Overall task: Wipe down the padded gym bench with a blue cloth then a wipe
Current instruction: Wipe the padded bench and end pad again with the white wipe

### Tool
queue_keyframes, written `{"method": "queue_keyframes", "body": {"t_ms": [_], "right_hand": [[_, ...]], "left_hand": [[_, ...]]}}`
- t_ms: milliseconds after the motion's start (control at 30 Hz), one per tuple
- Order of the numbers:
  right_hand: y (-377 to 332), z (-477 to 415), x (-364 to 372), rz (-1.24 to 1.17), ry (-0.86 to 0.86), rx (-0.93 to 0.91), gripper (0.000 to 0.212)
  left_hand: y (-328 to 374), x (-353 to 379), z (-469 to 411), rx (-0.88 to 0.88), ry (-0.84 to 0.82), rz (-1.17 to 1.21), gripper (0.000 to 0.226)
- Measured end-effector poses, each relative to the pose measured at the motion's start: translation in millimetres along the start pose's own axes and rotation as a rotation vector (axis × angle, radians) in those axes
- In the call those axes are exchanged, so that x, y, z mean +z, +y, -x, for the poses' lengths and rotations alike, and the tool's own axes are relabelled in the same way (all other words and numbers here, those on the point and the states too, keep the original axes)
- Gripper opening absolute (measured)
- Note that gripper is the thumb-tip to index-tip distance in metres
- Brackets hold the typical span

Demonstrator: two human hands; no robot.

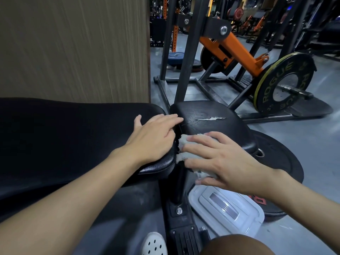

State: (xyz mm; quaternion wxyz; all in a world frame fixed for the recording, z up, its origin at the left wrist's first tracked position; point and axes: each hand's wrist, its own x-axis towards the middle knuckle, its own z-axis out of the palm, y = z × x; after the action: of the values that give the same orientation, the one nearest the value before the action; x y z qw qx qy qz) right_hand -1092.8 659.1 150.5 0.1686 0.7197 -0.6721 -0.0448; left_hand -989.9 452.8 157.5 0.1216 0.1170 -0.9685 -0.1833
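Note:
The black padded bench (64,137) runs from the left to the middle, and a smaller black seat pad (211,122) with a torn white patch sits to its right. My left hand (152,137) rests flat on the end of the long pad, fingers straight and reaching over the gap. My right hand (220,159) presses a pale, fluffy cloth (184,144) against the near edge of the seat pad at the gap, fingers spread over it. Most of the cloth is hidden under the hand.
A white lidded wipe box (230,210) lies on the floor below my right hand. A black weight plate (279,162) lies flat behind it. An orange and black machine (230,46) with a Rogue plate (283,83) stands beyond. A wood panel wall (73,46) rises behind the bench.

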Motion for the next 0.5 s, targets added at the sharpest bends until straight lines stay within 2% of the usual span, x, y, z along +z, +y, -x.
{"method": "queue_keyframes", "body": {"t_ms": [67,200,267,400,500], "right_hand": [[2.3,23.3,5.0,0.026,0.012,0.045,0.045],[11.4,55.0,4.2,-0.092,0.029,0.414,0.055],[12.7,55.0,2.1,-0.118,0.023,0.531,0.060],[0.2,27.9,5.3,-0.076,0.058,0.638,0.070],[-3.4,14.7,5.5,-0.073,0.045,0.597,0.068]], "left_hand": [[-0.9,0.9,-1.7,0.009,-0.037,-0.019,0.049],[0.8,2.8,-2.7,0.016,-0.050,-0.033,0.047],[3.2,3.3,-2.0,0.018,-0.040,-0.040,0.046],[6.1,3.3,-0.7,0.020,-0.015,-0.044,0.043],[7.3,3.2,0.1,0.008,0.006,-0.026,0.041]]}}
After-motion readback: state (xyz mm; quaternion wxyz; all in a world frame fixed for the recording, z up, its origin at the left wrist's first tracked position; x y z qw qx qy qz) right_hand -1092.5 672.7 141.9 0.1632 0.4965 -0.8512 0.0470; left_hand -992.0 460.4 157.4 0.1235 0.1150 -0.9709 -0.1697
